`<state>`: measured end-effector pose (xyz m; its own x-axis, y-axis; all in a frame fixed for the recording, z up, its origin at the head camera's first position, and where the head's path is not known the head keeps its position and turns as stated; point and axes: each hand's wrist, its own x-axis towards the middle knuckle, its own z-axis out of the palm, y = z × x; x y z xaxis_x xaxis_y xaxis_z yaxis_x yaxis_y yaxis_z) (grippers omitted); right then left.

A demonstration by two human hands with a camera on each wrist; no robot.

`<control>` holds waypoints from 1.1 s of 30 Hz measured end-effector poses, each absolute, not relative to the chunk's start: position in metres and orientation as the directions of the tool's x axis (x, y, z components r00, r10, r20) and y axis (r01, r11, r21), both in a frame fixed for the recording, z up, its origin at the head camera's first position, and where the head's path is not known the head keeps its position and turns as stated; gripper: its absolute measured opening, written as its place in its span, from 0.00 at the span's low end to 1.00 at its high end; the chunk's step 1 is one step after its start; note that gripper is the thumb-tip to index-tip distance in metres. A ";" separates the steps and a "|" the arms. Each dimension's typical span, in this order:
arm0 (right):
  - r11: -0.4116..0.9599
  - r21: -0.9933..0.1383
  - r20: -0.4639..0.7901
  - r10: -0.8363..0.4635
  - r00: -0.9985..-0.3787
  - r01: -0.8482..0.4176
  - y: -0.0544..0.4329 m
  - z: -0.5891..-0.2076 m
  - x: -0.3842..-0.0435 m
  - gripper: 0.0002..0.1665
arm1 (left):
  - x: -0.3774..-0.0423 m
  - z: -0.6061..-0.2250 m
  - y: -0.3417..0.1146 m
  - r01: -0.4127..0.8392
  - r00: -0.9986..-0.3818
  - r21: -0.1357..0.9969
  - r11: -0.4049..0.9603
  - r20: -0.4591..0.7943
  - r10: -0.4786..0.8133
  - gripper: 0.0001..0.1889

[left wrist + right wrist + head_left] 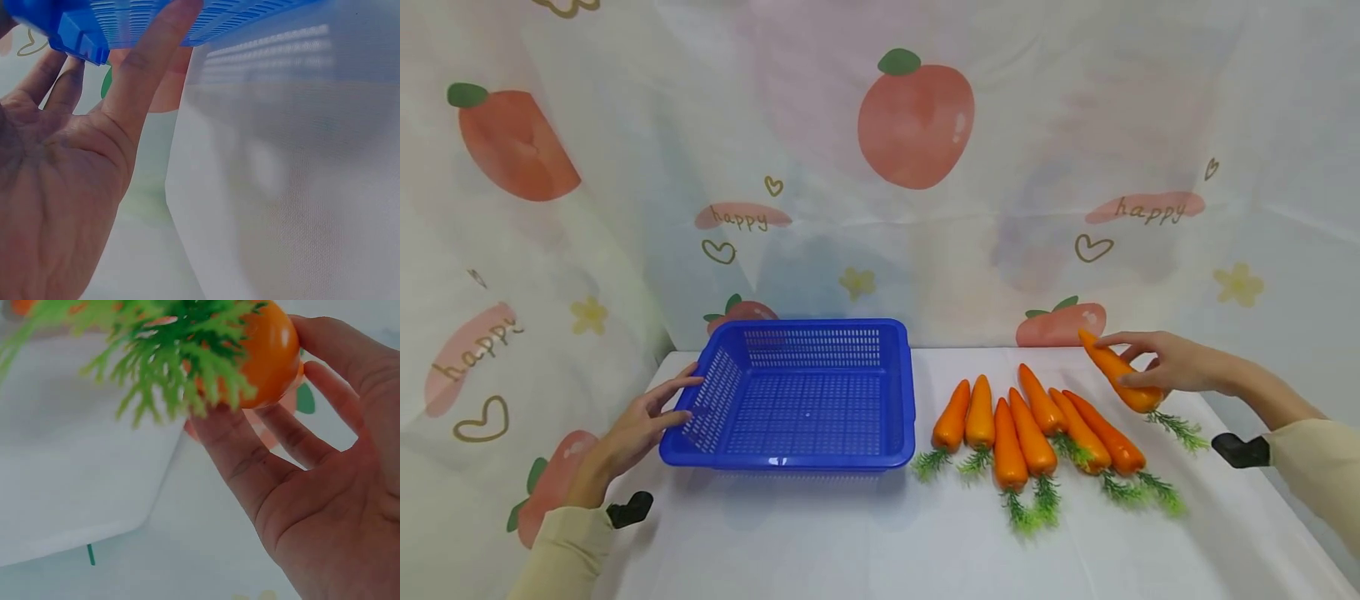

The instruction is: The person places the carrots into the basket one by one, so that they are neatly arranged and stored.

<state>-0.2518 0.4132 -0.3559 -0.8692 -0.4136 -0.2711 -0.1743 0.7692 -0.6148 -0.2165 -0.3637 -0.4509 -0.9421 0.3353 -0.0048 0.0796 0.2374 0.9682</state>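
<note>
A blue plastic basket (pixel 808 461) with slotted walls stands on the left part of the white table. My left hand (pixel 638 425) holds it at the left rim; in the left wrist view the thumb (pixel 140 78) lies along its wall and other fingers reach the rim. At the right my right hand (pixel 1176 364) grips an orange carrot (pixel 1108 362) with green leaves, tip pointing up and left. In the right wrist view thumb and fingers surround the carrot's thick end (pixel 275 356). Several more carrots (pixel 1036 437) lie side by side between basket and right hand.
The white-covered table (pixel 880 542) ends at a back edge against a printed cloth backdrop (pixel 917 275). Its right edge runs below my right arm. Green leaf tufts (pixel 1030 517) of the lying carrots point towards the front.
</note>
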 end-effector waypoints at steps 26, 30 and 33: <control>0.775 -0.567 -0.121 -0.413 -0.902 -0.279 0.383 -0.281 -0.262 0.41 | -0.213 -0.447 -0.361 0.084 -0.945 0.963 0.255 -0.005 0.328 0.30; 0.772 -0.572 -0.134 -0.422 -0.897 -0.278 0.374 -0.275 -0.266 0.41 | -0.213 -0.446 -0.360 0.083 -0.945 0.964 0.252 -0.005 0.328 0.30; 0.777 -0.571 -0.155 -0.418 -0.895 -0.264 0.365 -0.272 -0.268 0.42 | -0.212 -0.446 -0.360 0.074 -0.945 0.966 0.249 -0.011 0.326 0.30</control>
